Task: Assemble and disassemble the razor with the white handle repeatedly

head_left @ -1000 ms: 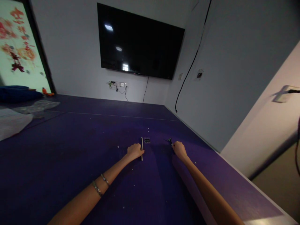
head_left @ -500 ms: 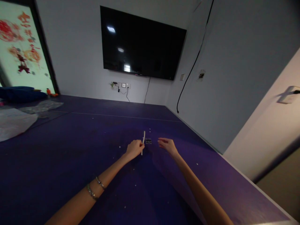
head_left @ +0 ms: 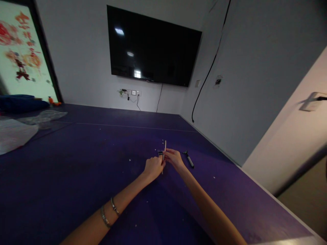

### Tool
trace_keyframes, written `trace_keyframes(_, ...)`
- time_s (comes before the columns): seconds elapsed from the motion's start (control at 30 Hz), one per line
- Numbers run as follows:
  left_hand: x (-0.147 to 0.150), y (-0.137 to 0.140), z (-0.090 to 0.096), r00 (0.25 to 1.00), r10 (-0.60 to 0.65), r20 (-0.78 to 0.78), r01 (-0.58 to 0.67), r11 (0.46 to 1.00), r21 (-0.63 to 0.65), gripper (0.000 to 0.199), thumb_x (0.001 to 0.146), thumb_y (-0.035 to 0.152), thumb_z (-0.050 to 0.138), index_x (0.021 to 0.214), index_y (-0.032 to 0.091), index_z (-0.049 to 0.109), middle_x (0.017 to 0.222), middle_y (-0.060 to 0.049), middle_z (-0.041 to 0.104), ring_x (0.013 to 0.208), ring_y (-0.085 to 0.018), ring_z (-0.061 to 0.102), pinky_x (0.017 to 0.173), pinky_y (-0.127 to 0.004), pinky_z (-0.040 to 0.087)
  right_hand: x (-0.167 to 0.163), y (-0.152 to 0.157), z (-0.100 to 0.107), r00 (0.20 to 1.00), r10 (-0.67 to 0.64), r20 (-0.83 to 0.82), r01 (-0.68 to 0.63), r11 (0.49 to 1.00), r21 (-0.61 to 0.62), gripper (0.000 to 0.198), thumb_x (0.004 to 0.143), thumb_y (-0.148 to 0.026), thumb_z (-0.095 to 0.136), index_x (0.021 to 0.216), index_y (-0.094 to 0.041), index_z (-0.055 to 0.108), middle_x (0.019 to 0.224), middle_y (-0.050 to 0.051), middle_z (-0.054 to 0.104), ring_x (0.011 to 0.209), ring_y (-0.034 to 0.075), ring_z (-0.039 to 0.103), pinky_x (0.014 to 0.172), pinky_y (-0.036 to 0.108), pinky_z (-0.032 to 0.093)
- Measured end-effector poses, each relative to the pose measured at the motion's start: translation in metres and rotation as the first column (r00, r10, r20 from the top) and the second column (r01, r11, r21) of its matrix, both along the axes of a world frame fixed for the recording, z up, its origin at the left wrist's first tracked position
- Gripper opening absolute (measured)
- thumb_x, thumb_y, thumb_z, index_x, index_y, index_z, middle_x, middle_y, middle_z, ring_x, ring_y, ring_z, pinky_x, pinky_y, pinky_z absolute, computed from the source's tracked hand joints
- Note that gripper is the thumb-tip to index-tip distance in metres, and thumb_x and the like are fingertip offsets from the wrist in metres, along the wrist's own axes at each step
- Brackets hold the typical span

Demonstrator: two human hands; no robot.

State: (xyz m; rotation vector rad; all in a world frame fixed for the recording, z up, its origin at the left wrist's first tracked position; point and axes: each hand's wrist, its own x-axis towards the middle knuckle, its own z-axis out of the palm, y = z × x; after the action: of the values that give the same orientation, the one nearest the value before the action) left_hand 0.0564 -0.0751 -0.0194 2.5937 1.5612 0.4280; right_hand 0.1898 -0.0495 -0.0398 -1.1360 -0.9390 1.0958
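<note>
My left hand [head_left: 154, 168] is closed around the lower part of a thin white stick [head_left: 165, 145], whose lower end pokes out below the fist. The fingertips of my right hand [head_left: 174, 159] pinch the same stick a little higher up, close against the left fingers. Just beyond the left knuckles sits a small dark piece with a few light edges [head_left: 160, 152]; its kind is too small to make out. To the right of my right hand, a razor [head_left: 189, 160] with a dark head and grey handle lies on the purple surface.
The purple surface [head_left: 84, 170] carries scattered white crumbs. Clear plastic [head_left: 46, 116], a white sheet [head_left: 15, 136] and a dark blue cloth [head_left: 22, 103] lie at the far left. A television [head_left: 153, 47] hangs on the wall, and a black cable [head_left: 204, 83] dangles at the right.
Both hands have come together: the left moved right with the white stick, and the right moved left and took hold of it. The razor now shows where the right hand was.
</note>
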Motion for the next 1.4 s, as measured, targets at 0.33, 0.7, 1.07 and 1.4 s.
trace_keyframes(0.33, -0.005, 0.007, 0.000, 0.999, 0.007, 0.039, -0.007, 1.000, -0.018, 0.041, 0.091, 0.043, 0.027, 0.096, 0.018, 0.060, 0.089, -0.008, 0.068, 0.085, -0.023, 0.064, 0.074, -0.032, 0.044, 0.096, -0.002, 0.013, 0.939, -0.199, 0.281, 0.214, 0.976, -0.025, 0.018, 0.065, -0.026, 0.068, 0.072, -0.010, 0.070, 0.070, 0.007, 0.070, 0.061, 0.014, 0.065, 0.060, 0.023, 0.053)
trace_keyframes(0.7, -0.025, 0.029, -0.004, 0.997, 0.058, 0.045, -0.056, 0.997, -0.048, 0.036, 0.092, 0.039, 0.030, 0.096, 0.019, 0.060, 0.092, -0.008, 0.068, 0.087, -0.021, 0.064, 0.071, -0.029, 0.044, 0.197, -0.004, 0.008, 0.614, -0.175, 0.770, 0.440, 0.886, -0.149, 0.012, 0.065, -0.018, 0.062, 0.058, -0.012, 0.069, 0.047, 0.003, 0.062, 0.050, 0.015, 0.062, 0.050, 0.020, 0.045)
trace_keyframes(1.07, -0.036, 0.057, -0.019, 0.982, 0.025, 0.189, -0.017, 0.999, -0.044, 0.024, 0.086, 0.035, 0.044, 0.094, 0.021, 0.062, 0.091, -0.005, 0.067, 0.085, -0.018, 0.062, 0.073, -0.026, 0.044, 0.189, 0.005, -0.011, 0.330, 0.004, 0.944, 0.434, 0.887, -0.156, 0.016, 0.062, -0.014, 0.062, 0.047, -0.012, 0.064, 0.043, 0.006, 0.058, 0.048, 0.015, 0.058, 0.047, 0.019, 0.037)
trace_keyframes(1.4, -0.022, 0.097, -0.053, 0.971, -0.156, 0.181, 0.147, 0.987, 0.062, 0.053, 0.078, 0.037, 0.052, 0.124, 0.010, 0.048, 0.132, -0.014, 0.047, 0.123, -0.023, 0.042, 0.103, -0.033, 0.031, 0.186, 0.005, -0.020, 0.208, 0.024, 0.978, 0.414, 0.903, -0.111, 0.012, 0.067, -0.018, 0.062, 0.061, -0.012, 0.070, 0.055, 0.008, 0.064, 0.053, 0.015, 0.060, 0.046, 0.019, 0.034)
